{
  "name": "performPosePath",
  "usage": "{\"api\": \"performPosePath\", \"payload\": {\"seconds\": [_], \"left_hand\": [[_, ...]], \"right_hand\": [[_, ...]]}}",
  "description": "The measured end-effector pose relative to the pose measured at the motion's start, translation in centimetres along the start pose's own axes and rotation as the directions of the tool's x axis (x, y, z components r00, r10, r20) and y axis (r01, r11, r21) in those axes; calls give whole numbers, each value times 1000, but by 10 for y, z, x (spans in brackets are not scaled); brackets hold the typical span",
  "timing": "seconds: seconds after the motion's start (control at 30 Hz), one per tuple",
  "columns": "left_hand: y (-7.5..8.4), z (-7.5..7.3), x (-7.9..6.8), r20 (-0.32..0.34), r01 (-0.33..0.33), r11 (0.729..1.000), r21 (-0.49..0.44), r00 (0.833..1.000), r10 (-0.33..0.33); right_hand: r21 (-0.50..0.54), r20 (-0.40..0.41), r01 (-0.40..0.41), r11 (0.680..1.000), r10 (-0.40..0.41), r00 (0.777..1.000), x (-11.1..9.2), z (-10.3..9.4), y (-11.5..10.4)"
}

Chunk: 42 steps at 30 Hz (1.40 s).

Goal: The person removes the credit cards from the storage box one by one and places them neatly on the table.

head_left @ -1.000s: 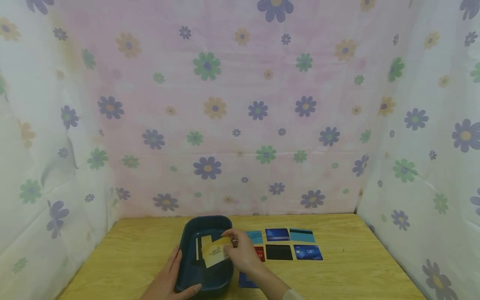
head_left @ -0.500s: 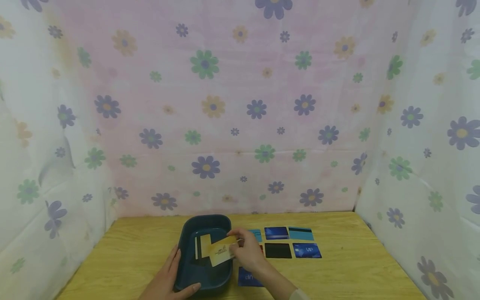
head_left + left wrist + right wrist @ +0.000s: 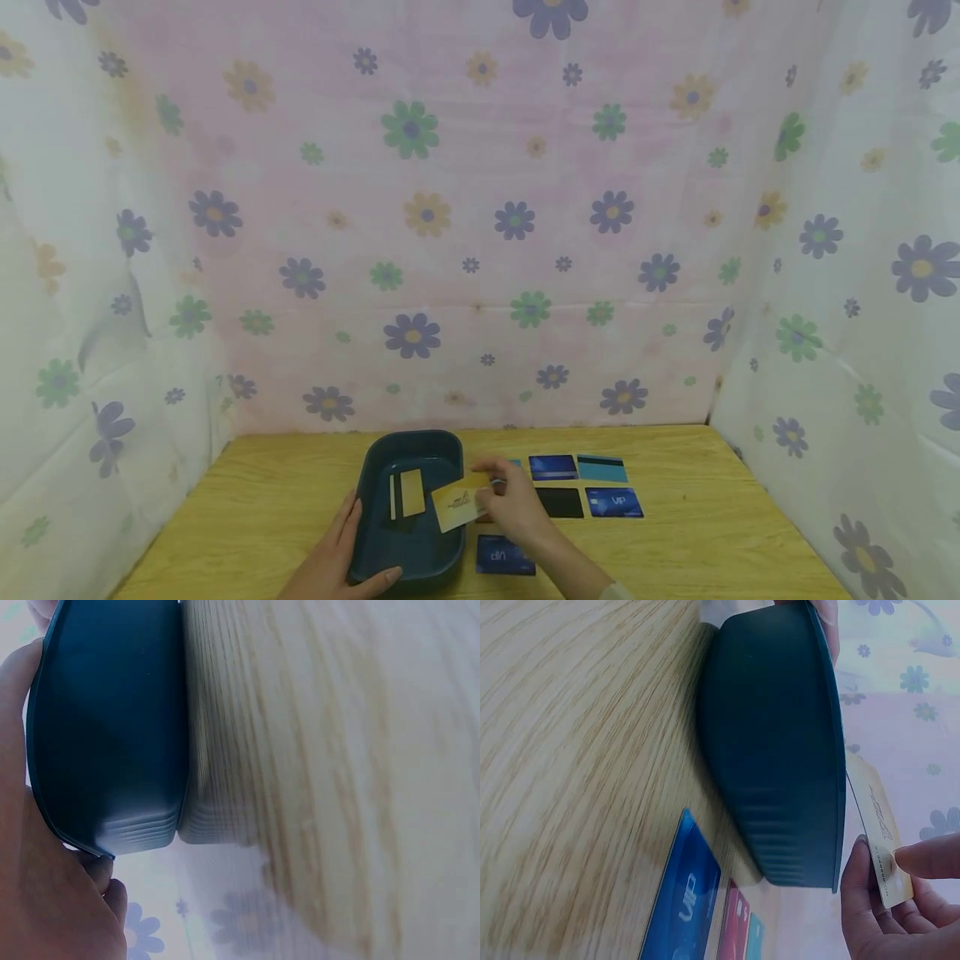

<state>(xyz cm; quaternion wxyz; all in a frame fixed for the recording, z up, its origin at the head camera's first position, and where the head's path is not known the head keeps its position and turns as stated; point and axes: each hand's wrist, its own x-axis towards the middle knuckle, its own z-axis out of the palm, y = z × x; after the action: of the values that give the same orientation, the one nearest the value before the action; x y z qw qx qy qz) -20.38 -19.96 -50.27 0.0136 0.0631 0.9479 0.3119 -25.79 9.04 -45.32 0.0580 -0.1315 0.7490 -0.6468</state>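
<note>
My right hand (image 3: 517,504) pinches a gold-and-white card (image 3: 455,504) by its right end, over the right rim of a dark teal tray (image 3: 384,546). In the right wrist view the thumb lies on the face of that card (image 3: 876,817), with fingers behind it, above the tray's rim. A second gold card (image 3: 412,493) with a dark stripe lies on the tray floor. My left hand (image 3: 330,554) holds the tray's left side, thumb at the near rim. Around the wall of the tray (image 3: 112,735), the left wrist view shows the fingers at the rim.
Right of the tray, cards lie in rows: dark blue (image 3: 553,467), light blue striped (image 3: 602,468), black (image 3: 561,502) and blue VIP (image 3: 615,502). Another blue VIP card (image 3: 498,557) lies nearer. A red card (image 3: 735,922) is mostly hidden by my right hand in the head view. Flowered cloth surrounds the table.
My right hand has moved right with the pinched gold card, from over the tray to its right rim. The striped gold card in the tray is now uncovered. The left hand keeps its place.
</note>
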Motion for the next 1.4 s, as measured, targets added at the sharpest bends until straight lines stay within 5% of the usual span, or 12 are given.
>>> {"api": "performPosePath", "payload": {"seconds": [0.8, 1.4], "left_hand": [[-2, 1, -1, 5, -27, 1000, -2, 1000, 27], [0, 1, -1, 9, -20, 1000, -3, 1000, 20]], "right_hand": [[44, 12, -30, 999, 30, 999, -13, -42, 15], [-25, -84, -86, 996, 84, 993, -31, -79, 37]]}}
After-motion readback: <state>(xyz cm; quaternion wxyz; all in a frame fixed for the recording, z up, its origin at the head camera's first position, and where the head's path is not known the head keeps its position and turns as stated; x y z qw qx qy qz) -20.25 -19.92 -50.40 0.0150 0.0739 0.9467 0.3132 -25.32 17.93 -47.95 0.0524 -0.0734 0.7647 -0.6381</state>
